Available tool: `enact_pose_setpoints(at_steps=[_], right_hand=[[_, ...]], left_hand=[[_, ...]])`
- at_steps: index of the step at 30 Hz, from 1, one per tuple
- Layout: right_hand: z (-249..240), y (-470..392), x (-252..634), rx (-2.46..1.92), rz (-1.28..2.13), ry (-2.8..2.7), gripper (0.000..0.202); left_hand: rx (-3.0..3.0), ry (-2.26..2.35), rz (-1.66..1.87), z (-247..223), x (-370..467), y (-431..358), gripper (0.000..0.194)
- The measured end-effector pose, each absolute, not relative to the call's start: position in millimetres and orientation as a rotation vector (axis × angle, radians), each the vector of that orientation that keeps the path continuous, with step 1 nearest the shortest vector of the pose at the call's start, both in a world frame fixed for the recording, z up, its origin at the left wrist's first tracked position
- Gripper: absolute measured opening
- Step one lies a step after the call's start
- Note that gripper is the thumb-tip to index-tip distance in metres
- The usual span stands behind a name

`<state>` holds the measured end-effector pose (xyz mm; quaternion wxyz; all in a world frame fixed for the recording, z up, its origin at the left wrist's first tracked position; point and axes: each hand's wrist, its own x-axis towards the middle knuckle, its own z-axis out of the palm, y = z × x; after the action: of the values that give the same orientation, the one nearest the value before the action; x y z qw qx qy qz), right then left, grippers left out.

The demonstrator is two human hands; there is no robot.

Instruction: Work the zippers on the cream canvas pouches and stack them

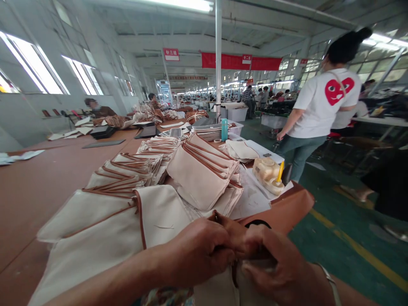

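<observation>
Close in front of me, both hands pinch a cream panel with brown trim (216, 288). My left hand (197, 250) is closed on its brown edge, thumb against the bent fingers. Just to the right, my right hand (280, 263) grips the same edge, its fingers curled and partly hiding the trim. A folded brown part shows between the two hands. Beside my left forearm lie large cream panels with brown binding (95, 238). Beyond the hands stands a fanned stack of similar cream pieces (200, 174).
A glue container with a yellow-handled tool (267, 172) sits on white paper at the table's right edge. Farther back are a turquoise bottle (225, 129) and another row of panels (127, 170). A person in a white shirt (325, 102) stands in the aisle to the right.
</observation>
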<state>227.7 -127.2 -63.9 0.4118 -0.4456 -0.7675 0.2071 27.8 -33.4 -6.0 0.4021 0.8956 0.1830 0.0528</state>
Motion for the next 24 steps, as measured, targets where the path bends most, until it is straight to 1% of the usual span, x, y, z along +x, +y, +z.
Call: enact_pose_setpoints(at_steps=[3,4,5,7,12,17,20,23,24], right_hand=[[-55,-125,234,-1.123,0.873,-1.812,0.015],[-51,-123,235,-1.09,0.971,-1.797,0.019],[-47,-120,237,-1.061,1.041,-1.794,0.028],[-40,-114,240,-1.042,1.113,-1.83,0.04],[-34,-104,240,-1.081,1.165,-1.975,0.035],[-44,-103,235,-1.029,0.956,-1.995,0.019],[-46,-103,238,-1.012,1.01,-1.956,0.022],[-42,-105,243,-1.023,1.107,-1.929,0.025],[-40,-106,244,-1.037,1.102,-1.941,0.026]], left_hand=[[2.308,0.432,0.145,-6,29,-33,0.016],[2.331,0.426,0.147,-5,30,-32,0.016],[2.354,0.426,0.145,-5,30,-32,0.016],[2.384,0.441,0.135,-3,31,-32,0.016],[2.346,0.458,0.173,-2,31,-32,0.014],[2.189,0.4,0.279,-6,33,-28,0.013],[1.948,0.373,0.194,-5,30,-23,0.008],[1.772,0.424,0.1,-1,23,-17,0.028],[1.754,0.46,0.061,0,20,-15,0.031]])
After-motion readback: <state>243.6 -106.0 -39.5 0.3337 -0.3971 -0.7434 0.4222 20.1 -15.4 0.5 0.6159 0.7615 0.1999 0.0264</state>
